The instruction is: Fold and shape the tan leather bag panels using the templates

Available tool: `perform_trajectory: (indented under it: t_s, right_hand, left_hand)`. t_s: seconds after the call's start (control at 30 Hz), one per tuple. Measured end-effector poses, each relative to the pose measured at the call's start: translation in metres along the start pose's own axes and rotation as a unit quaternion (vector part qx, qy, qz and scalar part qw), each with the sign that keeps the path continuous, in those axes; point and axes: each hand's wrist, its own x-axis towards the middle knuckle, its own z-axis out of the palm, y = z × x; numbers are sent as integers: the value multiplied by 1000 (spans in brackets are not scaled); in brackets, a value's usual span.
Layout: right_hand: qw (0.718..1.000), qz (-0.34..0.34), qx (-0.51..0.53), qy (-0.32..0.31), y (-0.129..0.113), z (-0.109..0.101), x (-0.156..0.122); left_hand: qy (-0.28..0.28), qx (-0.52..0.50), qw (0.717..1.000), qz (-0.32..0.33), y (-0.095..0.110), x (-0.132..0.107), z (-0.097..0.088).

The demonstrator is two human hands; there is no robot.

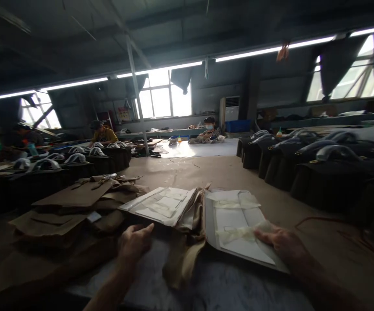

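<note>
In front of me lies a folded-open brown piece with white backing, apparently part of a bag. Its left white panel and right white panel carry strips of pale tape. Brown fabric bunches between them, and a loose brown flap hangs towards me. My right hand grips the outer edge of the right panel, thumb on top and the other fingers mostly hidden. Just below the left panel's near edge is my left hand, its fingers curled closed. Whether it pinches that edge or something else is hidden.
Brown cut pieces are stacked at left on the brown-covered table. Rows of dark bags with plastic-wrapped handles stand at right, more dark bags at left. A reddish cord lies at right. Several people work farther back.
</note>
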Motion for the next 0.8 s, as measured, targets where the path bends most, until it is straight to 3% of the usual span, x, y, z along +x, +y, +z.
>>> perform_trajectory:
  t_s: [0.1, 0.2, 0.33, 0.47, 0.63, 0.8]
  right_hand:
    - [1000, 0, 13, -11, -8, 0, -4]
    - [1000, 16, 2, 15, -23, 0, -8]
    - [1000, -12, -3, 26, -33, 5, 3]
    - [999, -36, -13, 27, -26, 14, 32]
    - [998, -54, -40, 9, -17, 22, 60]
    - [996, -65, -58, 15, -23, 28, 76]
  left_hand:
    - [-94, -105, 984, -107, -4, -2, 23]
    - [-148, -197, 960, -135, -6, -1, 50]
    - [-158, -191, 963, -102, -26, -8, 82]
    - [-161, -181, 969, -42, -48, -12, 102]
    - [-186, -202, 961, -23, -45, 14, 112]
    - [-193, -211, 958, -10, -42, 35, 114]
